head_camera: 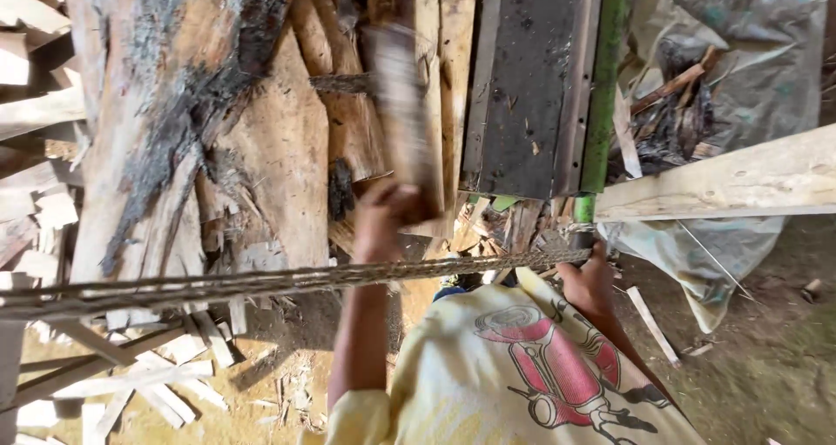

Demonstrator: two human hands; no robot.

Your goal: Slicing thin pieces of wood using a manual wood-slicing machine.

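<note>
Left hand [383, 214] centre frame, fingers closed round blurred wood piece [405, 118] (held upright). Right hand [588, 279] right of centre, gripping rope [261, 281] stretched across frame.

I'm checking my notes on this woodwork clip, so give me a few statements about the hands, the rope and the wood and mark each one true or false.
1. The left hand grips a blurred piece of wood. True.
2. The right hand holds a hammer. False: it rests at the end of the twisted rope, with no tool in it.
3. The rope runs roughly level across the picture. True.
4. The green pole lies flat on the ground. False: it stands on end beside the dark board.
5. Small wood offcuts lie on the ground at lower left. True.
</note>
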